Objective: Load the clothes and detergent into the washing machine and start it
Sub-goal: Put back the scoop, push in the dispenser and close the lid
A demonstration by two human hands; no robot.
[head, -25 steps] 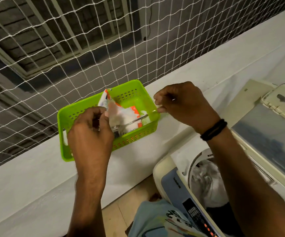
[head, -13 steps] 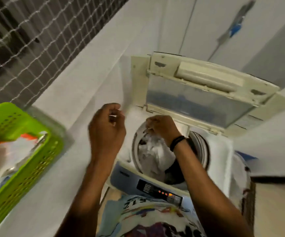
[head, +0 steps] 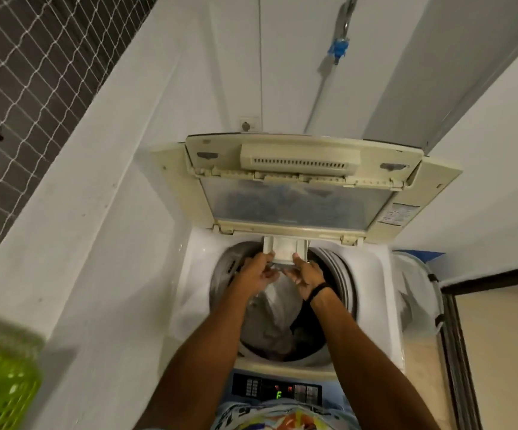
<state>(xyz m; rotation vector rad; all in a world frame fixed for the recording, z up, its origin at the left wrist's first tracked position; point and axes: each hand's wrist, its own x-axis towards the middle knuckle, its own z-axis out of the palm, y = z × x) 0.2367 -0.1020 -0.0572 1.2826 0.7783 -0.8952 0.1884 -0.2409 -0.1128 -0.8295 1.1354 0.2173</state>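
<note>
The top-loading washing machine [head: 195, 274] stands below me with its lid [head: 298, 200] folded up at the back. White and dark clothes [head: 270, 321] lie in the drum. A small white detergent drawer [head: 285, 249] sticks out from the back rim over the drum. My left hand [head: 256, 274] and my right hand [head: 306, 276] meet at the drawer's front edge. Between them they pinch a small pale packet [head: 278, 268], which looks like the detergent sachet; its details are too small to tell. The control panel [head: 278, 391] shows a green lit character.
A green plastic basket [head: 0, 383] sits blurred on the white ledge at lower left. White netting [head: 34, 72] covers the opening at left. A pale laundry bag [head: 416, 293] stands right of the machine, beside a dark door frame [head: 456, 336]. A pipe with a blue valve [head: 338, 48] runs down the wall.
My view swung from the green basket to the machine. Both hands left the basket and moved over the drum to the detergent drawer at the back rim.
</note>
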